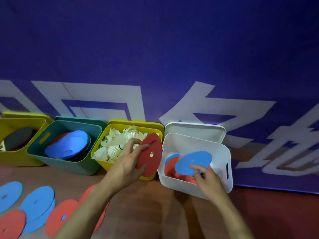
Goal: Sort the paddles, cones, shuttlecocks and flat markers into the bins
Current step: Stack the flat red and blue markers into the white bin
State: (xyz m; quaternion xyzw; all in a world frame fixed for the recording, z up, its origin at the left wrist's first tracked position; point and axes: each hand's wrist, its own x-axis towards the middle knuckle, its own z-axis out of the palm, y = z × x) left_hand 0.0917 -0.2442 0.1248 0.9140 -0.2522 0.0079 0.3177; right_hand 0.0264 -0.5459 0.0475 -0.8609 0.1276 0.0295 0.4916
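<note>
My left hand point(128, 163) grips a red flat marker point(151, 156) on edge, in front of the yellow bin of white shuttlecocks point(119, 144). My right hand point(206, 180) reaches into the white bin point(222, 152) and pinches a blue flat marker point(193, 162) that lies on top of red and blue markers there. Several loose blue and red flat markers point(37, 204) lie on the floor at the lower left, partly hidden by my left forearm.
A teal bin point(57, 163) left of the shuttlecock bin holds blue and red discs. A yellow bin point(10, 152) at the far left holds a dark paddle. All bins stand against a purple banner wall point(155, 57). Brown floor lies between my arms.
</note>
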